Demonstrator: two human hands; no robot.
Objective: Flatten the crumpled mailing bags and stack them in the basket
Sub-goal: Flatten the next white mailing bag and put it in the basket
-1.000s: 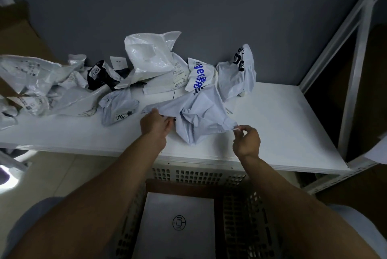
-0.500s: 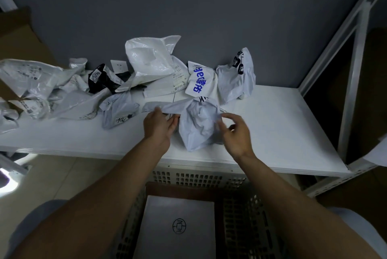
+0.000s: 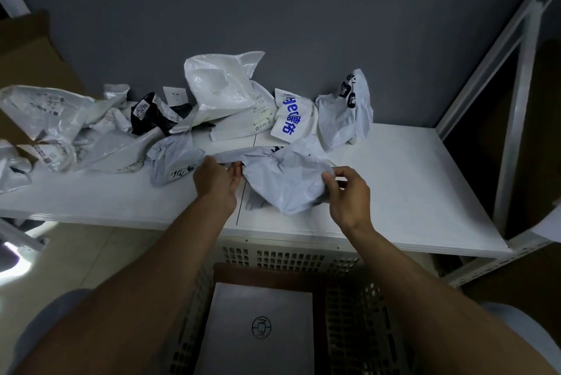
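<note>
**A:** How far along is the job looking?

**B:** Early, I'd judge. One flattened bag is lying in the basket at six o'clock. A heap of crumpled bags is waiting on the bench from nine to twelve.

**A:** And the hands?

**B:** The left hand is pinching the grey bag by its twisted end. The right hand is clamping its fingers on the three o'clock edge. The bag is sitting bunched mid-bench, not yet flat.

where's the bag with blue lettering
In the head view, the white bag with blue lettering lies centrally at the back of the white table, left of a pale grey bag with black logos, right of a glossy white plastic bag.
</note>
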